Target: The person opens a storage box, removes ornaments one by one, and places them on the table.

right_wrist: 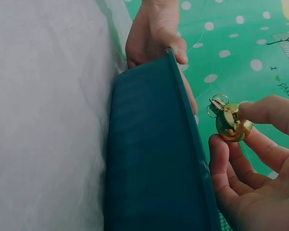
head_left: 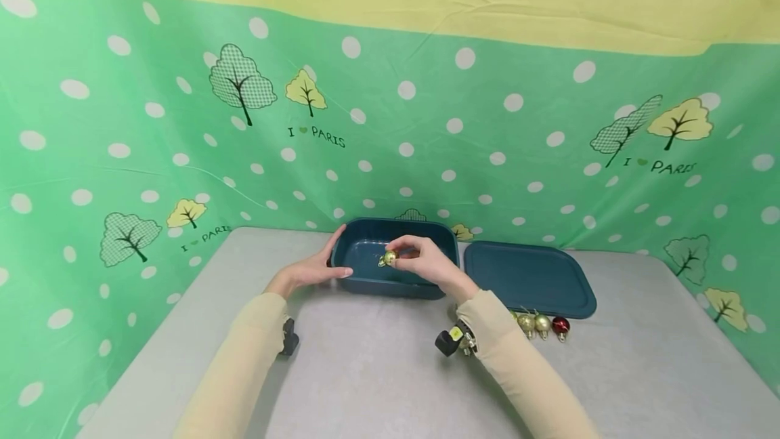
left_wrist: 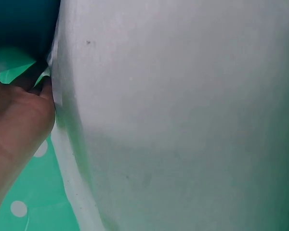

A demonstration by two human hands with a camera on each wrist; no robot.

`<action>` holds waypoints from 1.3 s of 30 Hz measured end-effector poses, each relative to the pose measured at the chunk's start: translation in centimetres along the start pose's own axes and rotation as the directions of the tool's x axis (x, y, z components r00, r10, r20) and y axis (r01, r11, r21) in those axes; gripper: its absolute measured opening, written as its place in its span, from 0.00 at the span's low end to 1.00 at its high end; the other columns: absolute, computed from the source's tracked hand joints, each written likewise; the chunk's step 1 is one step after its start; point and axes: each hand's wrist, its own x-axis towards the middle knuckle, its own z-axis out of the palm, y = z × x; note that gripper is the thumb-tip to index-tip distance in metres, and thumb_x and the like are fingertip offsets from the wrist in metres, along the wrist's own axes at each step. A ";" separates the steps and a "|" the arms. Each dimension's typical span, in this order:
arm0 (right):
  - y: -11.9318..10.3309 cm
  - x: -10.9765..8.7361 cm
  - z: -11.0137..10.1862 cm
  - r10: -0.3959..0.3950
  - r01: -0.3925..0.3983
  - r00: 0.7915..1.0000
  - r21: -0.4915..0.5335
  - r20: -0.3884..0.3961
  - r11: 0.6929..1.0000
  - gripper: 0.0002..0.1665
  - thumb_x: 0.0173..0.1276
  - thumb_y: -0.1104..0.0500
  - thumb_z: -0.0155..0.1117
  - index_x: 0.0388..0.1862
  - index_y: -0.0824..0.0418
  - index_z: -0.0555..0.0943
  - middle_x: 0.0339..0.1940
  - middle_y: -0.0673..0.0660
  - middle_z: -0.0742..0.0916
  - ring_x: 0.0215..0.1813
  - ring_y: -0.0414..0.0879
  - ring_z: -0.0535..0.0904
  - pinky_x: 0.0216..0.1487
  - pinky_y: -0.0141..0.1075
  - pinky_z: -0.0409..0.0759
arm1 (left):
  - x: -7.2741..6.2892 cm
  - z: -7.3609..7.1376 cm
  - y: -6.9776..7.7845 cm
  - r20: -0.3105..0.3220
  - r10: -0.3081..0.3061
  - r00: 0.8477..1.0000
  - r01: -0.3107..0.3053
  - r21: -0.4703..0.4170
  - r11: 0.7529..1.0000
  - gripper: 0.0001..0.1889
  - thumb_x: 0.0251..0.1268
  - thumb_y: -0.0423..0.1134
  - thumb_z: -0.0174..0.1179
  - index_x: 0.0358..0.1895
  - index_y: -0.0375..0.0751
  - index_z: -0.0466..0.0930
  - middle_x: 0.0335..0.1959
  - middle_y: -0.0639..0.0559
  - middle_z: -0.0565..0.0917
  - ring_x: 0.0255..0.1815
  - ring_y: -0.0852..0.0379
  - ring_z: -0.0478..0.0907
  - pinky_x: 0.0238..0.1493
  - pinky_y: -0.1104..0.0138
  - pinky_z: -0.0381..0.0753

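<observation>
A dark blue rectangular box (head_left: 390, 288) stands uncovered at the back of the table. My left hand (head_left: 313, 269) holds its left end, thumb at the front rim and fingers along the outer side. Over the box's inside, my right hand (head_left: 429, 263) pinches a shiny gold Christmas ball (right_wrist: 236, 127) between thumb and fingers. The ball's cap and wire loop point away from the palm in the right wrist view. Only part of the left hand (left_wrist: 19, 110) shows in the left wrist view, beside the box.
Right of the box lies a flat dark blue lid (head_left: 530, 280). Several gold balls (head_left: 542, 324) and a red ball (head_left: 560, 326) lie in front of it, partly hidden by my right sleeve. A green dotted cloth (head_left: 426, 175) hangs behind the grey table (head_left: 365, 371).
</observation>
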 end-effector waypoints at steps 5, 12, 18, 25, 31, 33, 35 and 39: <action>0.1 -1.1 -0.7 -0.001 0.001 1.000 0.009 0.030 1.000 0.18 0.67 0.65 0.63 0.55 0.68 0.79 0.52 0.60 0.81 0.45 0.49 0.80 0.50 0.44 0.80 | -0.1 -0.1 0.0 -0.005 -0.003 1.000 0.003 0.006 1.000 0.56 0.64 0.49 0.63 0.77 0.55 0.22 0.76 0.37 0.28 0.74 0.32 0.30 0.68 0.37 0.42; 0.4 -3.0 -1.8 -0.026 0.024 0.998 0.025 0.060 0.999 0.20 0.67 0.65 0.62 0.57 0.69 0.78 0.53 0.59 0.81 0.46 0.51 0.80 0.49 0.44 0.80 | 0.0 0.0 0.1 0.002 0.009 1.000 -0.009 0.004 1.000 0.56 0.64 0.48 0.63 0.77 0.55 0.22 0.76 0.38 0.27 0.74 0.32 0.29 0.67 0.36 0.41; 0.7 -4.9 -2.3 -0.011 0.008 0.998 0.038 0.062 0.999 0.21 0.67 0.63 0.63 0.58 0.68 0.77 0.54 0.59 0.81 0.46 0.54 0.78 0.52 0.54 0.77 | -0.1 -0.1 0.3 0.002 0.005 1.000 -0.005 -0.001 1.000 0.55 0.65 0.46 0.62 0.77 0.57 0.22 0.76 0.38 0.26 0.74 0.33 0.28 0.68 0.36 0.40; 1.6 -6.7 -3.7 0.060 -0.065 0.997 0.103 0.054 0.993 0.23 0.67 0.61 0.62 0.59 0.68 0.76 0.54 0.59 0.81 0.52 0.58 0.78 0.54 0.58 0.72 | -0.1 0.0 0.2 0.002 0.006 1.000 -0.006 0.001 1.000 0.54 0.66 0.43 0.61 0.77 0.57 0.22 0.76 0.39 0.26 0.74 0.33 0.28 0.68 0.36 0.40; 2.3 -8.5 -5.2 0.074 -0.077 0.996 0.071 0.050 0.994 0.24 0.69 0.60 0.62 0.60 0.71 0.74 0.53 0.60 0.80 0.51 0.61 0.77 0.50 0.53 0.77 | 0.0 -0.1 0.0 0.006 0.002 1.000 -0.002 -0.001 1.000 0.54 0.66 0.43 0.60 0.76 0.59 0.22 0.76 0.39 0.26 0.74 0.33 0.28 0.67 0.35 0.41; 2.5 -9.0 -5.7 0.072 -0.074 0.996 0.054 0.048 0.996 0.24 0.69 0.61 0.62 0.60 0.71 0.74 0.52 0.61 0.81 0.50 0.61 0.78 0.48 0.48 0.79 | 0.0 -0.1 0.0 0.008 0.004 1.000 -0.004 -0.004 1.000 0.53 0.66 0.42 0.60 0.76 0.58 0.21 0.76 0.39 0.25 0.74 0.32 0.27 0.67 0.35 0.41; 2.6 -9.6 -6.1 0.074 -0.076 0.996 0.038 0.041 0.996 0.23 0.69 0.61 0.62 0.59 0.71 0.75 0.50 0.61 0.82 0.48 0.59 0.78 0.46 0.43 0.80 | 0.0 -0.2 -0.1 0.010 0.000 1.000 0.000 -0.006 1.000 0.53 0.67 0.41 0.60 0.76 0.59 0.21 0.76 0.38 0.25 0.74 0.32 0.27 0.67 0.35 0.41; 2.9 -10.8 -6.8 0.080 -0.081 0.997 0.012 0.022 0.997 0.21 0.68 0.61 0.63 0.58 0.70 0.76 0.52 0.62 0.82 0.47 0.53 0.80 0.45 0.39 0.80 | 0.0 -0.1 0.0 0.012 -0.007 1.000 0.007 -0.004 1.000 0.53 0.67 0.43 0.60 0.76 0.60 0.21 0.76 0.38 0.25 0.74 0.31 0.28 0.67 0.35 0.42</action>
